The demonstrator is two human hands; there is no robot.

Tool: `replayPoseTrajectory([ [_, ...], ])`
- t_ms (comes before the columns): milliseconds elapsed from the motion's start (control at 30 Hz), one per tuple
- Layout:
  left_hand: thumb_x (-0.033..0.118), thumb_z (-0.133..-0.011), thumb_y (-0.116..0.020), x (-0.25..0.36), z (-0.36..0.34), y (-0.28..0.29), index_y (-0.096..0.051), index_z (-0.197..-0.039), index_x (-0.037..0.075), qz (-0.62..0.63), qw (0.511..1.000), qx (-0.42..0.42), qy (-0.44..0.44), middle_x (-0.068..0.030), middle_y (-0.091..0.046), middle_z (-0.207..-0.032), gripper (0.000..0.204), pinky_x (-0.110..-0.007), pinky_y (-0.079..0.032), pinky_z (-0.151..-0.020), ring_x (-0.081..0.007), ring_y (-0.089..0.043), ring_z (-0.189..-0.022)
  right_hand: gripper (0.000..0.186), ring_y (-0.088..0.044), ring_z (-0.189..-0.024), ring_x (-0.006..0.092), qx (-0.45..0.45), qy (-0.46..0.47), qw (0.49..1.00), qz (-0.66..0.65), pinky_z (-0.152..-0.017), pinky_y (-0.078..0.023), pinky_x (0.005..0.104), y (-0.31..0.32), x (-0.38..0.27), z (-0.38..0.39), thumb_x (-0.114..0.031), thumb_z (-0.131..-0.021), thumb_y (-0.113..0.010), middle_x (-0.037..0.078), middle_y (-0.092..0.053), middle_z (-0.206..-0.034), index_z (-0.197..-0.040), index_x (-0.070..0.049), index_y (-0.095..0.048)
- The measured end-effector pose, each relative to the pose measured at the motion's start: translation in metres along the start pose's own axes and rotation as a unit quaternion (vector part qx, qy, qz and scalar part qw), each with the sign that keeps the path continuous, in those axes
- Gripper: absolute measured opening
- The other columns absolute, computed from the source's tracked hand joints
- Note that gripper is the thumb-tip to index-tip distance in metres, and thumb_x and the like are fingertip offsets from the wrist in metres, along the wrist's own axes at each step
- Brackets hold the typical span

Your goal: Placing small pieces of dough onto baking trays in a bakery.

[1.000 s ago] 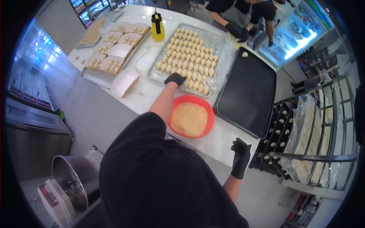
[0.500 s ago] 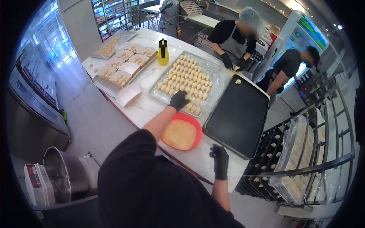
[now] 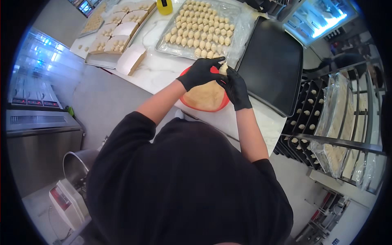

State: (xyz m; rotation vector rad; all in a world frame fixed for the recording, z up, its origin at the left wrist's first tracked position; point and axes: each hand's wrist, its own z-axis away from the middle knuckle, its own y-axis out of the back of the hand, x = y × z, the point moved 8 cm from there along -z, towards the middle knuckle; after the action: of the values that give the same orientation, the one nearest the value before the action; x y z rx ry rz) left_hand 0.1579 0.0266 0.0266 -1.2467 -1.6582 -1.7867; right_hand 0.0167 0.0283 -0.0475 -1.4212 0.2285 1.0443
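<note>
Above the red bowl (image 3: 224, 101), both my black-gloved hands meet round a small rolled piece of dough (image 3: 223, 68). My left hand (image 3: 201, 73) is closed on it from the left, with finger and thumb on either side. My right hand (image 3: 237, 87) grips it from the right, fingertips against the dough. A pale yellow, crumbly-looking mass (image 3: 204, 96) fills the bowl. Just beyond the hands, a metal tray (image 3: 162, 45) lined with plastic film carries rows of similar rolled dough pieces (image 3: 200, 26). A black baking tray (image 3: 269, 61) lies to the right of my hands.
White paper boxes (image 3: 124, 29) holding dough balls stand at the left, with a single white box (image 3: 131, 59) nearer. Behind them is a yellow squeeze bottle (image 3: 164, 6). A rack (image 3: 347, 143) with loaded trays stands right of the marble table (image 3: 157, 67); a steel mixing bowl (image 3: 75, 167) is lower left.
My left hand has come from the dough tray to above the bowl, with a dough piece. My right hand has moved up and left to meet it. The view has tilted down.
</note>
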Motion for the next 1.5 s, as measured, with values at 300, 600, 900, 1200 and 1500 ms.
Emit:
replayPoseTrajectory([
  [300,0.017,-0.085,-0.08,-0.116,0.032,0.037,-0.069,-0.128,0.007,0.016,0.979,0.2,-0.04,-0.0112,-0.071,-0.124,0.045,-0.035,-0.054,-0.095,-0.0263,-0.068,-0.108,0.028,-0.07,-0.08,0.0322,0.004,0.121,0.766,0.631,-0.076,-0.056,0.0376,-0.015,0.081,-0.028,-0.025,-0.092,-0.069,0.016,-0.073,-0.101,-0.108,-0.001,-0.073],
  [600,0.009,-0.084,-0.075,-0.115,0.041,0.036,-0.073,-0.115,0.007,-0.016,0.961,0.231,-0.154,-0.012,-0.072,-0.121,0.031,-0.037,-0.055,-0.093,-0.0299,-0.068,-0.107,0.024,-0.067,-0.08,0.0331,-0.141,0.183,0.571,0.788,-0.076,-0.053,0.0368,-0.07,0.096,-0.006,-0.019,-0.085,-0.073,0.017,-0.072,-0.088,-0.1,-0.002,-0.076],
  [900,0.005,-0.084,-0.073,-0.112,0.032,0.038,-0.073,-0.113,0.006,0.011,0.957,0.247,-0.151,-0.0121,-0.074,-0.115,0.029,-0.038,-0.057,-0.088,-0.0312,-0.07,-0.1,0.014,-0.065,-0.074,0.0291,-0.123,0.164,0.637,0.743,-0.07,-0.051,0.0345,-0.041,0.1,-0.005,-0.015,-0.085,-0.072,0.013,-0.071,-0.083,-0.091,-0.003,-0.075],
  [1200,0.004,-0.083,-0.071,-0.107,0.048,0.039,-0.075,-0.11,0.003,0.047,0.961,0.248,-0.108,-0.013,-0.075,-0.112,0.027,-0.038,-0.057,-0.088,-0.0324,-0.071,-0.097,0.011,-0.061,-0.071,0.0278,-0.15,0.146,0.612,0.763,-0.066,-0.049,0.0352,-0.055,0.094,0.013,-0.015,-0.083,-0.072,0.009,-0.067,-0.076,-0.079,-0.005,-0.071],
  [1500,0.005,-0.082,-0.072,-0.1,0.073,0.041,-0.074,-0.107,0.004,0.009,0.964,0.242,-0.114,-0.0112,-0.076,-0.111,0.025,-0.039,-0.057,-0.087,-0.0311,-0.071,-0.098,0.025,-0.062,-0.075,0.0319,-0.109,0.243,0.65,0.712,-0.071,-0.053,0.0375,-0.043,0.109,0.005,-0.01,-0.08,-0.074,0.015,-0.063,-0.091,-0.101,-0.003,-0.065],
])
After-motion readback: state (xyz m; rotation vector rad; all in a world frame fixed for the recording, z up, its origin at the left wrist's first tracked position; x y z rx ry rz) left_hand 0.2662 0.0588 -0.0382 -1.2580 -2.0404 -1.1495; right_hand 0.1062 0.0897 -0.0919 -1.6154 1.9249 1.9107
